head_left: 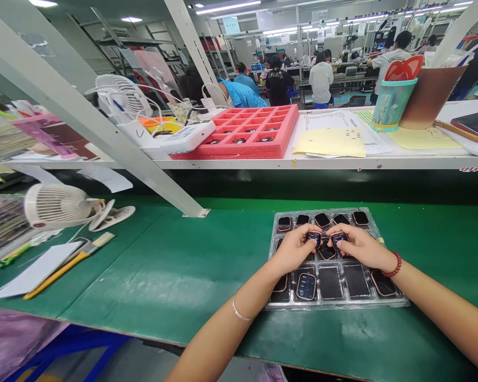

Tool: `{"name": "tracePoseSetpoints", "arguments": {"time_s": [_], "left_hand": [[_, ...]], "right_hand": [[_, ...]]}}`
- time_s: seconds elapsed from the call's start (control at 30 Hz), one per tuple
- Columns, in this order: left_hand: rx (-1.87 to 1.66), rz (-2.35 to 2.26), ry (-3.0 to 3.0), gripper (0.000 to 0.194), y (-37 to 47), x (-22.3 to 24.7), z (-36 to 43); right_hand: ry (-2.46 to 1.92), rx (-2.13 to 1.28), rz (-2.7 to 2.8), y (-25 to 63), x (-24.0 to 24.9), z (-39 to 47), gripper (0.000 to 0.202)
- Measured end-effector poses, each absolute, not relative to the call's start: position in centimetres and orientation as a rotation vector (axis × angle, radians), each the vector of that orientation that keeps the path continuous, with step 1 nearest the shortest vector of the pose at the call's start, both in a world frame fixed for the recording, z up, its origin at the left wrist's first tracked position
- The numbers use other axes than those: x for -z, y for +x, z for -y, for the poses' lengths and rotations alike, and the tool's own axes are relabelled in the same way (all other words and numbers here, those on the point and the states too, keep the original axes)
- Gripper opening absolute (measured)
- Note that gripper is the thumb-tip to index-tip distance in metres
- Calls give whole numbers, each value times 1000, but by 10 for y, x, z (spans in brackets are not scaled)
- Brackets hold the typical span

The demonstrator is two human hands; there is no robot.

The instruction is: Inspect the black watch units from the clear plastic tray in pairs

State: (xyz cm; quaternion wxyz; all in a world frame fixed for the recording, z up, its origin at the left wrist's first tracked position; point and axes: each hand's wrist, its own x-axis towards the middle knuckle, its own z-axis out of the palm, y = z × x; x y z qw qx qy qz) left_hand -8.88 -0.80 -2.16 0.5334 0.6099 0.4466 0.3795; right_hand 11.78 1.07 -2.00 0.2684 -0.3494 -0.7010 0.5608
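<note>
A clear plastic tray (334, 305) with square compartments lies on the green bench, several dark smartwatch faces sitting in it. Over its middle, my left hand (297, 246) pinches one smartwatch (313, 238) between thumb and fingers. Close beside it, my right hand (360, 246) grips another smartwatch (338, 240). Both held watches have lit screens. In the tray's front row, a watch with a lit screen (306, 285) lies left of two compartments without a watch. A further dark watch (383, 283) sits at the front right. My hands cover part of the middle row.
On the shelf above stand a red foam tray (233, 154) with compartments, papers (330, 142) and a teal cup (394, 103). At left lie a white fan (59, 206), a brush (69, 265) and a notepad (35, 269). A slanted white post (143, 170) meets the bench. People sit working behind.
</note>
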Motion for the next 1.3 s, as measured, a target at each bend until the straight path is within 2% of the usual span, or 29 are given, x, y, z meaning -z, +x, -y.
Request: {"name": "tracePoseSetpoints", "arguments": {"time_s": [1.3], "left_hand": [[-927, -1046, 1475, 25, -90, 26, 7]], "right_hand": [[-936, -1498, 1904, 116, 19, -10, 26]]}}
